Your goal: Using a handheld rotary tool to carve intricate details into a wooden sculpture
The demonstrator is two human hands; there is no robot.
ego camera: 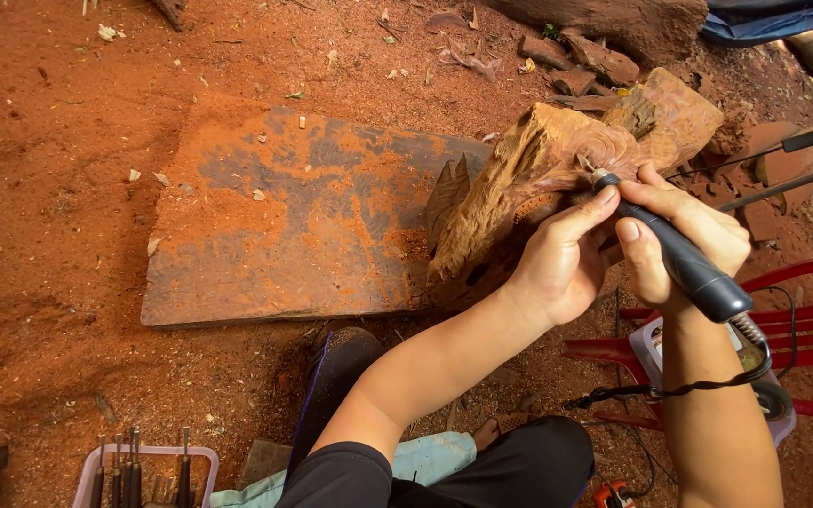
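A rough brown wood carving point(529, 179) leans on the right end of a flat dusty board point(284, 226). My right hand point(684, 235) grips a dark pen-shaped rotary tool point(679, 259), its tip touching a curled groove on top of the carving. The tool's flexible shaft point(750, 334) runs down past my wrist. My left hand point(562, 259) rests against the carving just below the tip, thumb pressed beside the tool's nose.
Red sawdust covers the ground all around. A white box of several chisels point(143, 475) stands at the bottom left. A red plastic chair point(802, 320) is at the right, wood scraps point(595, 61) and a log lie behind the carving. My knee point(482, 470) is below.
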